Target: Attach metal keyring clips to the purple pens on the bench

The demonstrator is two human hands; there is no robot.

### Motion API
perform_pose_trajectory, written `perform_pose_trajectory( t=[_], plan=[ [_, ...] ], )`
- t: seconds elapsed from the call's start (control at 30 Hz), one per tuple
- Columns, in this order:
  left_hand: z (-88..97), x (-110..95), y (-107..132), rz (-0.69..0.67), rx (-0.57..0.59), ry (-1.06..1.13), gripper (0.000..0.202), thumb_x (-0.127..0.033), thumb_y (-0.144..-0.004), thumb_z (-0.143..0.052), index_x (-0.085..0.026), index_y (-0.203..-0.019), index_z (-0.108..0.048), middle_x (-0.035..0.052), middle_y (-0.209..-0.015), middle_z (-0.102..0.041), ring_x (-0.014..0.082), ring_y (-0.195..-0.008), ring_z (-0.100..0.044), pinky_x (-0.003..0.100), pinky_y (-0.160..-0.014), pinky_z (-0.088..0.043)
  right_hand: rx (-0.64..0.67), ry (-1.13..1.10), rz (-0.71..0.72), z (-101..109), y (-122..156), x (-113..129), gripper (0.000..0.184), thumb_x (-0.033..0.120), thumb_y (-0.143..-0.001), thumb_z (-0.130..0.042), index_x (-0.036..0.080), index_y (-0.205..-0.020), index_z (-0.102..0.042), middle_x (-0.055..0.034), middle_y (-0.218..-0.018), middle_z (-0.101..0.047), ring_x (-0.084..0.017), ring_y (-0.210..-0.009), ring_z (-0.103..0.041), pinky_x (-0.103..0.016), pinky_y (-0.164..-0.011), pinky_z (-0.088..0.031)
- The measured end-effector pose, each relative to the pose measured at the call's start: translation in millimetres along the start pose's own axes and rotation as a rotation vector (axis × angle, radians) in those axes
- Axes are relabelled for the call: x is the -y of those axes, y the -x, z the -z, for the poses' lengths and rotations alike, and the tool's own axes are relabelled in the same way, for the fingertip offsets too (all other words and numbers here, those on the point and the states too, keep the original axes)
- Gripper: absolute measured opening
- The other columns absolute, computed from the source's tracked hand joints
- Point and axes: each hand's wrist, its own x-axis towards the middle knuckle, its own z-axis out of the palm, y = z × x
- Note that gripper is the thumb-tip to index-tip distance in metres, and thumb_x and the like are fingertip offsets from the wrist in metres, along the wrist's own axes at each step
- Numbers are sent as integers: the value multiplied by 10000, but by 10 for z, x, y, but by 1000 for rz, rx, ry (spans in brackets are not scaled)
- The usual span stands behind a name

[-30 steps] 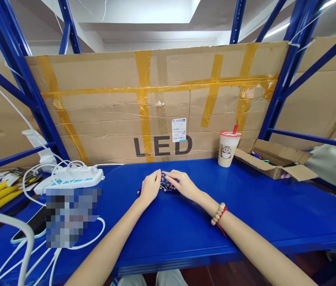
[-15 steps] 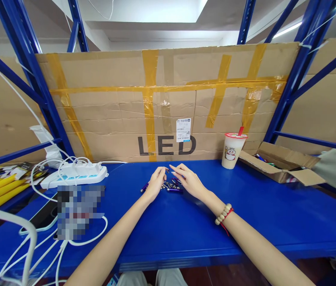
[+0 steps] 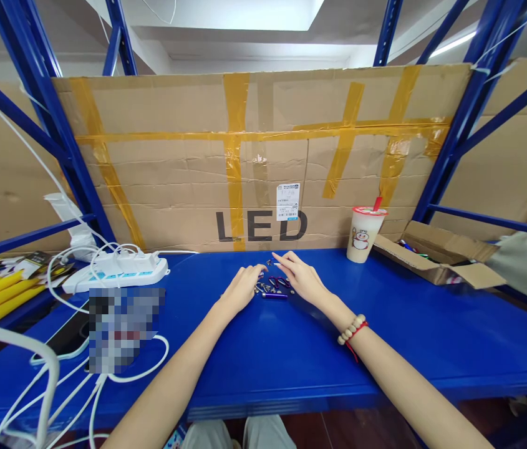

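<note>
My right hand (image 3: 301, 277) is closed in a pinch above the blue tabletop. A thin pale piece and a small shiny metal part (image 3: 270, 262) show by its fingertips, too small to name. To its left, my left hand (image 3: 246, 285) has its fingers curled together, and what they hold, if anything, is hidden. Between and just below the two hands lies a loose group of small metal parts (image 3: 263, 287) with purple loop-shaped pieces (image 3: 284, 282). A shiny purple tube (image 3: 274, 296) lies flat in front of them.
At the left, a white power strip (image 3: 118, 274), cables and a phone (image 3: 69, 333) lie beside yellow packets (image 3: 1, 296). A drink cup (image 3: 363, 236) and an open cardboard box (image 3: 413, 265) stand at the right. Taped cardboard (image 3: 179, 187) walls the back.
My left hand has moved slightly down, away from the right fingertips. More of the small parts show between the hands. The purple piece at its left is now hidden.
</note>
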Motion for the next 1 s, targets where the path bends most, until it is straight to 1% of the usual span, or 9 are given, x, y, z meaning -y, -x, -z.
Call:
perform_pose_trajectory(
  t=[0.13, 0.23, 0.3, 0.4, 0.53, 0.63, 0.77, 0.9, 1.0],
  plan=[
    [75, -4, 12, -57, 75, -207, 420, 8, -802, -324, -218, -1021, -602, 60, -1054, -582, 178, -914, -506, 329, -837, -333, 20, 0, 11, -10, 4, -1, 393, 283, -927, -316, 256, -1296, -448, -51, -988, -562, -144, -843, -582, -239, -695, -484],
    [82, -15, 19, -48, 98, -311, 462, 11, -797, -329, -244, -1027, -638, 72, -1069, -572, 202, -949, -490, 357, -838, -324, 42, 0, 13, -13, 4, -1, 384, 269, -924, -332, 241, -1283, -465, -53, -981, -566, -145, -849, -584, -238, -689, -480],
    [78, -18, 22, -37, 108, -329, 496, 25, -776, -338, -260, -1044, -641, 76, -1072, -569, 217, -972, -478, 366, -829, -328, 53, 1, 16, -16, 3, -5, 376, 268, -923, -340, 242, -1273, -477, -50, -971, -572, -141, -837, -588, -231, -671, -475],
    [87, -24, 15, 22, 81, -298, 518, 31, -744, -365, -269, -1066, -638, 73, -1082, -569, 227, -996, -471, 370, -828, -340, 61, 11, 7, -21, 3, -14, 360, 273, -920, -360, 247, -1249, -504, -46, -968, -588, -138, -826, -594, -224, -652, -466],
    [130, -69, 1, 135, 51, -209, 456, -31, -754, -361, -241, -1014, -670, 60, -982, -608, 217, -940, -517, 356, -826, -379, 80, 33, -28, -16, 7, -15, 325, 283, -911, -393, 248, -1182, -569, -40, -974, -613, -143, -856, -598, -219, -640, -456],
    [142, -115, 5, 142, 109, -120, 436, -80, -747, -368, -245, -1016, -668, 42, -934, -609, 194, -907, -551, 306, -803, -418, 108, 44, -29, -7, 10, -6, 301, 299, -906, -407, 249, -1116, -617, -32, -975, -626, -143, -871, -599, -221, -655, -453],
    [97, -139, 28, 113, 168, -95, 422, -104, -733, -382, -228, -1059, -619, 45, -998, -596, 187, -940, -546, 297, -837, -416, 142, 45, -21, -8, 11, 2, 289, 308, -901, -416, 252, -1076, -639, -24, -980, -633, -135, -862, -601, -222, -671, -455],
    [59, -131, 38, 185, 114, -80, 356, -171, -742, -443, -192, -1084, -538, 63, -1047, -595, 220, -986, -502, 372, -895, -367, 166, 2, -8, -27, 15, 17, 298, 301, -907, -396, 266, -1084, -632, -21, -978, -633, -133, -873, -598, -231, -695, -458],
    [40, -121, 20, 238, 25, 32, 286, -269, -846, -353, -212, -1066, -526, 45, -1003, -602, 212, -960, -482, 398, -884, -347, 187, -55, 22, -53, 19, 39, 293, 295, -904, -399, 284, -1087, -628, -14, -973, -637, -134, -870, -597, -238, -698, -458]
  ],
)
